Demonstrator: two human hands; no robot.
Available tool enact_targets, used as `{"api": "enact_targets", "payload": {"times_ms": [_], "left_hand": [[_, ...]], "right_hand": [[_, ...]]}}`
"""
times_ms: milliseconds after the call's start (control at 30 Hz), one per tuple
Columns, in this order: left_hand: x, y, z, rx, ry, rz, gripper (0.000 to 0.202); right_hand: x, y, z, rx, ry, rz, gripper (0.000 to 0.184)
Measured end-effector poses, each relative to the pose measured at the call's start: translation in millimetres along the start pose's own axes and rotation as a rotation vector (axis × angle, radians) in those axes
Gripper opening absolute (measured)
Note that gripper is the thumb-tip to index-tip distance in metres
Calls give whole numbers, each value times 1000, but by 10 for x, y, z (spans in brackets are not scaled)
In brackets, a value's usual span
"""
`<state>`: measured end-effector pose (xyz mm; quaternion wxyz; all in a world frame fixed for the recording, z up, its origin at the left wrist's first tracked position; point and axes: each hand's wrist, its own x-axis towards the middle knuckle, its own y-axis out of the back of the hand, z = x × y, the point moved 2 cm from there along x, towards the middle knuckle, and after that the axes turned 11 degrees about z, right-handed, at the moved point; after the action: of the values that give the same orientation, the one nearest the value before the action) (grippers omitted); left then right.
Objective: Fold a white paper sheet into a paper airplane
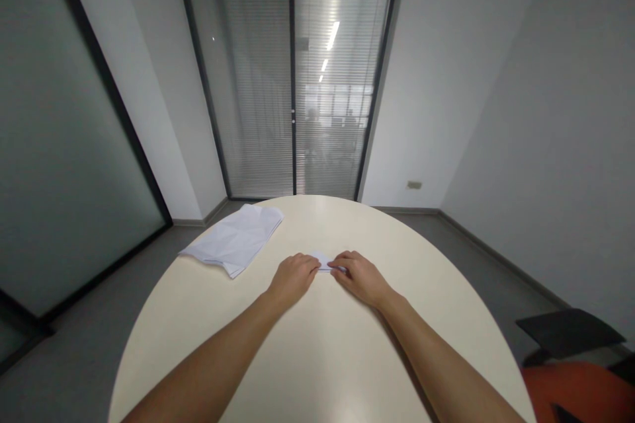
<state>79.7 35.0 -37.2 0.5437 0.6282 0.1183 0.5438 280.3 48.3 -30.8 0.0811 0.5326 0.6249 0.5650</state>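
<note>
A small piece of folded white paper (323, 262) lies on the table between my two hands, partly covered by them. My left hand (294, 275) is closed at the paper's left end, its fingers pressed together on it. At the right end, my right hand (360, 275) pinches the paper's edge between thumb and fingers. How many layers the paper has is too small to tell.
Several creased white sheets (239, 238) lie in a loose stack at the table's left edge. The round cream table (317, 370) has its far rim near a glazed door with blinds (248, 86). An orange and black chair (580, 390) stands at the lower right.
</note>
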Motion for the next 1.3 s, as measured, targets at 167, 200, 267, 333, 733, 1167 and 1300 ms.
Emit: {"api": "enact_targets", "payload": {"times_ms": [167,200,267,333,733,1167,1300], "left_hand": [[0,9,3,13,8,42,20],[0,14,6,14,14,55,21],[2,30,16,16,29,82,21],[4,45,25,16,43,106,20],[2,36,-25,-269,153,291,25],[16,-38,-113,-496,252,333,18],[17,-62,-131,-520,313,287,19]], "right_hand": [[15,11,-17,20,-39,19,26],[20,13,-23,24,-45,29,26],[28,15,-30,33,-57,61,25],[37,18,-28,48,-71,100,25],[50,45,-55,140,-56,204,24],[40,47,-113,155,26,181,26],[34,62,-155,168,58,129,27]]}}
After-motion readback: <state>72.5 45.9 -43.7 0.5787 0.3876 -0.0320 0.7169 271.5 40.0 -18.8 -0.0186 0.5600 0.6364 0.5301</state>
